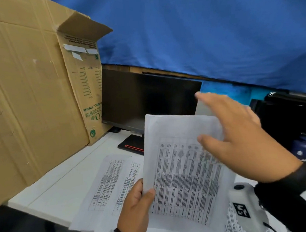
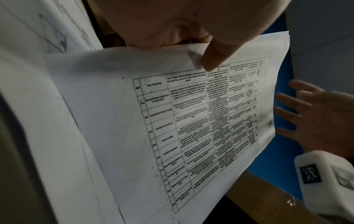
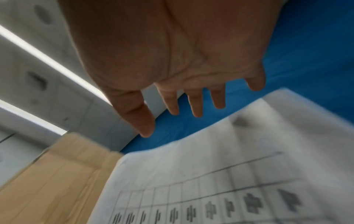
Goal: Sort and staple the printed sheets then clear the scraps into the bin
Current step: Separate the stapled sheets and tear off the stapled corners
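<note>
— So what's the weak spot right now?

— Only the left hand (image 1: pixel 135 209) has the raised printed sheets (image 1: pixel 184 170), thumb (image 2: pixel 214 59) and fingers pinching one lower corner. They stand nearly upright above the white desk (image 1: pixel 60 185), and the far end has no support.

— And the right hand (image 1: pixel 239 136)?

— Flat, fingers (image 3: pixel 197 104) spread, palm toward the paper near its top edge. It holds nothing. The wrist view is blurred, so I can't say whether it touches the page or sits just off it.

— So a swat, or a flop?

— Either, I'd judge. A quick palm against unsupported paper could bend or crease the bundle, or knock the pages out of square before stapling. A one-corner pinch also lets inner pages slide apart.

— Anything below?

— More printed pages (image 1: pixel 109 186) lie flat on the desk under the raised ones, others by the right wrist. Dropped sheets would land among them and muddle the sort. I see no stapler or bin.
</note>
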Motion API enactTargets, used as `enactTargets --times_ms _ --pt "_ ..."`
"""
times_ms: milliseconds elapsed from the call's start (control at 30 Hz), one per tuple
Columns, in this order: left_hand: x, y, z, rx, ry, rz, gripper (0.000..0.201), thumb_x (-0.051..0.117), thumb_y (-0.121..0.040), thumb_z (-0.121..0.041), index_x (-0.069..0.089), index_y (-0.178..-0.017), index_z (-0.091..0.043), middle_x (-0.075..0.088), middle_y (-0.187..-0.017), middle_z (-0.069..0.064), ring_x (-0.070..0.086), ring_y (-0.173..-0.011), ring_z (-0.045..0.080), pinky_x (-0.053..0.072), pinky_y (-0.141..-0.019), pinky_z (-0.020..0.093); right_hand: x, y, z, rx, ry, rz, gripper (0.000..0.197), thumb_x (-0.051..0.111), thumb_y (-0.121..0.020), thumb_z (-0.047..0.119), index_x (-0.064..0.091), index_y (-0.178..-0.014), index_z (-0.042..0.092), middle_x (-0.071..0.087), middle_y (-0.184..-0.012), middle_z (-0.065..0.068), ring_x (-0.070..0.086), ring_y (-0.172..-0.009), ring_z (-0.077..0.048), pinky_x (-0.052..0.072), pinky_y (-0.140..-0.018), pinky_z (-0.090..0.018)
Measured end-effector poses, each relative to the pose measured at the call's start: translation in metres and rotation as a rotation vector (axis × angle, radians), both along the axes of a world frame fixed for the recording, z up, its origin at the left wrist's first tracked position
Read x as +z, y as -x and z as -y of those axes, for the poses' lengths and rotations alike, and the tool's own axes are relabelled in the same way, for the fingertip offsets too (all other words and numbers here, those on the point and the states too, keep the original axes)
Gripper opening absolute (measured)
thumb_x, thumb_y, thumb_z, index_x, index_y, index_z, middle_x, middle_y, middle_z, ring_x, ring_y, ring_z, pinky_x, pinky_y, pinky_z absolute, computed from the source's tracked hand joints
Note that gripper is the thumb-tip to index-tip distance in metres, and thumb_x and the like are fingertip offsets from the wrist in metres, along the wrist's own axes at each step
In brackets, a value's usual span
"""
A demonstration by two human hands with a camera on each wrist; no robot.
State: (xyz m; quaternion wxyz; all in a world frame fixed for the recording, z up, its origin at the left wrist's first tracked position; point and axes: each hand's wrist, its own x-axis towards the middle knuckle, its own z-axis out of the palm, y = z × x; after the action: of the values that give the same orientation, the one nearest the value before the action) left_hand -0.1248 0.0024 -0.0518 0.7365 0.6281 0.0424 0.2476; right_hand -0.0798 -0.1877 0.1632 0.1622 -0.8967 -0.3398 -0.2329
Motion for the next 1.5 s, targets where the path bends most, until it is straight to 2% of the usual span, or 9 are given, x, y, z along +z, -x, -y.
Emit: enactTargets --times_ms 167,300,433,533,667,833,1000,1267,1500 --pt "-0.010 -0.002 -0.001 0.011 -0.067 -0.072 0.036 0.051 -0.101 -0.013 0.069 -0.105 -0.043 0.075 -0.108 -0.005 0.067 -0.109 0.018 0.050 -0.101 0.047 -0.078 -0.004 0.040 -0.141 -0.884 -0.365 0.088 0.073 -0.082 0.019 0.022 -0.150 0.040 0.040 -0.150 0.006 0.038 -0.134 -0.007 0.034 -0.107 -0.035" --pt "0.004 -0.001 0.000 0.153 -0.094 -0.073 0.029 0.049 -0.103 -0.022 0.060 -0.116 -0.045 0.067 -0.110 -0.024 0.060 -0.106 -0.001 0.043 -0.094 0.021 -0.157 -0.019 0.059 -0.230 -1.075 -0.736 0.046 0.065 -0.092 0.026 0.048 -0.134 0.035 0.057 -0.131 0.007 0.055 -0.116 -0.011 0.044 -0.093 -0.034" --pt "0.026 0.003 -0.034 0.264 -0.011 -0.043 0.020 0.046 -0.103 -0.008 0.061 -0.100 -0.021 0.070 -0.088 -0.035 0.062 -0.073 -0.022 0.045 -0.065 -0.002 -0.187 -0.059 0.103 -0.554 -0.707 -0.809 0.034 0.065 -0.088 0.033 0.058 -0.116 0.016 0.061 -0.120 -0.004 0.058 -0.107 -0.025 0.049 -0.089 -0.036" --pt "0.023 0.012 -0.073 0.364 0.160 -0.097 0.019 0.052 -0.100 -0.008 0.066 -0.113 -0.013 0.075 -0.109 0.008 0.073 -0.099 0.024 0.059 -0.079 0.033 -0.201 -0.092 0.137 -0.827 -0.186 -0.856 0.061 0.064 -0.069 0.054 0.059 -0.112 0.011 0.062 -0.122 -0.014 0.060 -0.104 -0.032 0.051 -0.092 -0.036" --pt "-0.012 0.025 -0.115 0.353 0.280 -0.192 0.029 0.059 -0.094 -0.016 0.069 -0.119 -0.027 0.073 -0.116 0.011 0.070 -0.105 0.038 0.046 -0.091 0.070 -0.198 -0.107 0.149 -0.909 0.160 -0.885 0.074 0.075 -0.066 0.057 0.060 -0.119 0.007 0.065 -0.121 -0.010 0.063 -0.112 -0.027 0.050 -0.090 -0.027" --pt "-0.044 0.029 -0.123 0.477 0.225 -0.297 0.019 0.050 -0.101 -0.015 0.065 -0.091 -0.019 0.067 -0.119 0.015 0.065 -0.080 0.025 0.051 -0.089 0.042 -0.209 -0.116 0.150 -0.906 0.230 -0.869 0.036 0.075 -0.078 0.031 0.066 -0.104 0.009 0.068 -0.109 -0.005 0.067 -0.105 -0.023 0.051 -0.081 -0.023" --pt "-0.051 0.035 -0.124 0.471 0.261 -0.364 0.020 0.058 -0.096 -0.016 0.069 -0.113 -0.021 0.075 -0.103 0.010 0.072 -0.091 0.036 0.045 -0.085 0.073 -0.204 -0.115 0.154 -0.945 0.187 -0.722 0.024 0.048 -0.094 0.015 0.064 -0.110 0.007 0.067 -0.121 -0.011 0.062 -0.114 -0.028 0.045 -0.093 -0.027" --pt "-0.046 0.038 -0.119 0.395 0.250 -0.412 0.020 0.055 -0.097 -0.026 0.068 -0.112 -0.030 0.077 -0.102 0.004 0.073 -0.093 0.034 0.046 -0.093 0.066 -0.198 -0.117 0.140 -0.903 0.067 -0.675 0.028 0.058 -0.088 0.021 0.064 -0.113 0.008 0.067 -0.117 -0.013 0.064 -0.106 -0.032 0.045 -0.082 -0.029" --pt "-0.054 0.033 -0.122 0.403 0.206 -0.509 0.026 0.060 -0.082 -0.045 0.067 -0.107 -0.039 0.077 -0.102 -0.001 0.074 -0.091 0.036 0.050 -0.091 0.059 -0.225 -0.106 0.100 -0.922 0.278 -0.757 0.007 0.056 -0.085 0.026 0.056 -0.086 0.018 0.066 -0.115 -0.003 0.063 -0.109 -0.024 0.049 -0.097 -0.032"
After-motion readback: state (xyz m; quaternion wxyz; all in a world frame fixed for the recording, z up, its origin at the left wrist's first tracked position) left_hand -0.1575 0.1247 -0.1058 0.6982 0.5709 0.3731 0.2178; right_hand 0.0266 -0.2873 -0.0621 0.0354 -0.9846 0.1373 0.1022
